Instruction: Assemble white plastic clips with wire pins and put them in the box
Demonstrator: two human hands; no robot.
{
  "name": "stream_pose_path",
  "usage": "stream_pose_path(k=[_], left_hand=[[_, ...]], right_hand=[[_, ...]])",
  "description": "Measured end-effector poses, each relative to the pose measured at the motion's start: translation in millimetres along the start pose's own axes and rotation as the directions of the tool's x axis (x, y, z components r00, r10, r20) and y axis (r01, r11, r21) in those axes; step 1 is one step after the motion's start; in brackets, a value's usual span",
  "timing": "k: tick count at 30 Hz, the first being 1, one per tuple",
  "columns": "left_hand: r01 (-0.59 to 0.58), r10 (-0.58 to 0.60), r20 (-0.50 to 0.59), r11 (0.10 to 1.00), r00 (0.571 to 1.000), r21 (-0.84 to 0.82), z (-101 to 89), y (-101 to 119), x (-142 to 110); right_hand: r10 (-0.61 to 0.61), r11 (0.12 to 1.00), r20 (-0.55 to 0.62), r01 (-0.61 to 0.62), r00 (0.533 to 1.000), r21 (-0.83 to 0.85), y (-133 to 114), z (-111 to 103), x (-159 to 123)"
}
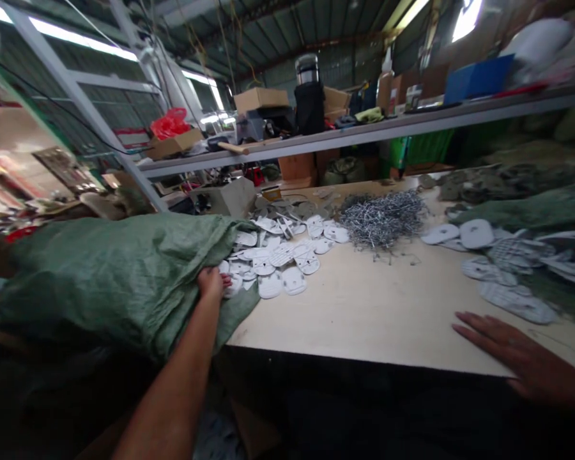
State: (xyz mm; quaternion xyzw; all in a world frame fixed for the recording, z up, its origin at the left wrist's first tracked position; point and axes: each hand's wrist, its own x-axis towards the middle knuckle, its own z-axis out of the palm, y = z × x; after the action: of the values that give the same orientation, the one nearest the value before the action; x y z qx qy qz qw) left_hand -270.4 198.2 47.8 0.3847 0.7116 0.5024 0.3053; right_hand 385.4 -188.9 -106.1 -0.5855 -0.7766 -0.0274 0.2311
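Observation:
My left hand [211,282] is at the mouth of a bulging green woven sack [119,275], fingers curled at its edge and partly hidden. White flat plastic pieces [268,262], rounded with small holes, spill from the sack's mouth onto the table, some right beside my left fingertips. Palm down on the pale wooden table [364,313], my right hand [501,345] lies with its fingers stretched out, holding nothing. Nearest to it are more white plastic pieces [512,300] at the right, lying on and around a second green sack [541,207].
A heap of thin metal wire parts [383,217] sits toward the back of the table. Behind it, a raised shelf [364,133] carries boxes, a dark flask [308,96], a bottle [386,83] and a blue bin [478,78]. A metal post [84,102] slants at the left.

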Motion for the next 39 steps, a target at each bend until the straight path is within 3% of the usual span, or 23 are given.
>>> stream_pose_path(k=[2, 4, 9, 11, 13, 18, 22, 27, 33, 36, 39], left_hand=[[-0.136, 0.128, 0.066, 0.983, 0.990, 0.127, 21.8, 9, 9], [-0.299, 0.262, 0.176, 0.925, 0.949, 0.233, 54.2, 21, 11], [-0.659, 0.478, 0.480, 0.666, 0.736, 0.349, 146.2, 47, 0], [-0.734, 0.499, 0.553, 0.570, 0.667, 0.370, 171.2, 58, 1], [-0.771, 0.507, 0.587, 0.491, 0.631, 0.404, 186.9, 73, 9], [-0.778, 0.512, 0.587, 0.376, 0.627, 0.503, 205.9, 116, 47], [-0.740, 0.452, 0.589, 0.342, 0.670, 0.579, 216.5, 129, 77], [-0.700, 0.383, 0.590, 0.305, 0.711, 0.646, 231.3, 104, 91], [-0.668, 0.465, 0.515, 0.265, 0.720, 0.695, 257.4, 69, 76], [-0.679, 0.517, 0.494, 0.265, 0.699, 0.684, 257.1, 63, 71], [-0.751, 0.557, 0.541, 0.261, 0.630, 0.606, 244.6, 58, 69]], right_hand=[[-0.021, 0.998, 0.113, 0.028, 0.993, -0.057, 4, 2, -4], [-0.007, 0.995, 0.160, 0.022, 0.987, -0.094, 4, 3, -7], [0.033, 0.995, 0.173, -0.015, 0.984, -0.103, -11, -5, 0], [0.060, 0.996, 0.166, -0.047, 0.984, -0.079, -15, -7, 3], [0.080, 0.996, 0.159, -0.072, 0.984, -0.060, -18, -7, 4], [0.068, 0.993, 0.143, -0.053, 0.987, -0.106, -17, -6, 3], [-0.058, 0.977, 0.128, 0.083, 0.990, -0.199, -17, -8, 4], [-0.143, 0.953, 0.106, 0.166, 0.984, -0.253, -12, -5, 1], [-0.024, 0.992, 0.106, 0.037, 0.994, -0.124, -3, 15, -19], [0.021, 0.996, 0.110, -0.011, 0.994, -0.091, 1, 23, -27], [0.023, 0.998, 0.095, -0.017, 0.995, -0.062, 4, 25, -29]])
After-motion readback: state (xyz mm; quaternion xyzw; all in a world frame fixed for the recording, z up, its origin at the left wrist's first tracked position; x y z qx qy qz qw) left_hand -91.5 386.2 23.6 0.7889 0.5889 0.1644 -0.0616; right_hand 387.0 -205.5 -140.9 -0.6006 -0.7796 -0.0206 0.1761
